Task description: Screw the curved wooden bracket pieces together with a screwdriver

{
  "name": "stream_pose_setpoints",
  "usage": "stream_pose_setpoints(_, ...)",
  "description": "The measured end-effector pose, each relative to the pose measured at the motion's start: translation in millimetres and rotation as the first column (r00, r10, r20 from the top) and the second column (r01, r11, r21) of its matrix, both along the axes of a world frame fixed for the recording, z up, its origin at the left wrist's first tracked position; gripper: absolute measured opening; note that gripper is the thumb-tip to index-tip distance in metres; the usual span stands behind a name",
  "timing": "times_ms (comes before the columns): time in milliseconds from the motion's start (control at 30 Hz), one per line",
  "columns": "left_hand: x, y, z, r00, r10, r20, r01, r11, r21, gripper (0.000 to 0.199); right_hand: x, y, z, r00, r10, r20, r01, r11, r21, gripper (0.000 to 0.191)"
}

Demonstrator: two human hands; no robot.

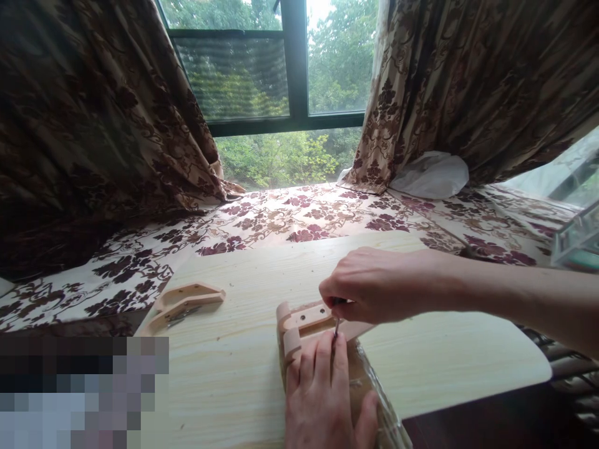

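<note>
My right hand [353,284] is closed around the dark handle of a screwdriver [337,325]. Its thin metal shaft points down at a pale wooden piece [311,317] with dark screw heads or holes and rounded blocks at one end. Most of the handle is hidden in the fist. My left hand [321,393] lies flat on the wooden piece, fingers stretched out, with the shaft's tip by its fingertips. Beneath the wood is a brown, plastic-wrapped block [362,374]. Whether a screw is under the tip is hidden.
The pale wood-grain table [224,374] bears another angled wooden part [191,298] at left, with several screws [182,317] beside it. Behind lie floral cloth [290,215], curtains [397,93] and a window. A white bag [433,174] and a clear box [578,237] are at right.
</note>
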State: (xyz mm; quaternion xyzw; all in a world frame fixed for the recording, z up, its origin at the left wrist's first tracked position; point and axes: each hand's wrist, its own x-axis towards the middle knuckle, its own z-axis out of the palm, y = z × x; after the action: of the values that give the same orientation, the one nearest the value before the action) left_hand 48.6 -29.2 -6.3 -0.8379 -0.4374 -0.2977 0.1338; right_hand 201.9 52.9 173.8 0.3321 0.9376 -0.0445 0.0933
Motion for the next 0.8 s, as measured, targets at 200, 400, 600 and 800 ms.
stream_pose_setpoints(200, 9.3, -4.5, -4.8, 0.989, 0.040, 0.142, -0.036, 0.999, -0.032, 0.057, 0.9, -2.4, 6.6, 0.998, 0.035, 0.054, -0.036, 0.999, 0.023, 0.011)
stream_pose_setpoints(400, 5.8, -2.6, -3.9, 0.994, 0.039, 0.099, -0.035, 0.999, -0.032, 0.059, 0.7, 0.0, 2.5, 0.998, 0.049, 0.033, -0.049, 0.999, 0.013, 0.015)
stream_pose_setpoints(600, -1.1, -0.6, -0.1, 1.000, -0.001, -0.005, 0.001, 1.000, 0.012, 0.064, 0.0, 1.8, 2.4, 1.000, 0.009, 0.004, -0.009, 1.000, 0.015, 0.015)
stream_pose_setpoints(800, 6.4, -4.2, -3.3, 0.994, 0.035, 0.104, -0.032, 0.999, -0.028, 0.058, 0.2, -0.9, 8.3, 0.998, 0.054, 0.023, -0.054, 0.999, -0.002, 0.014)
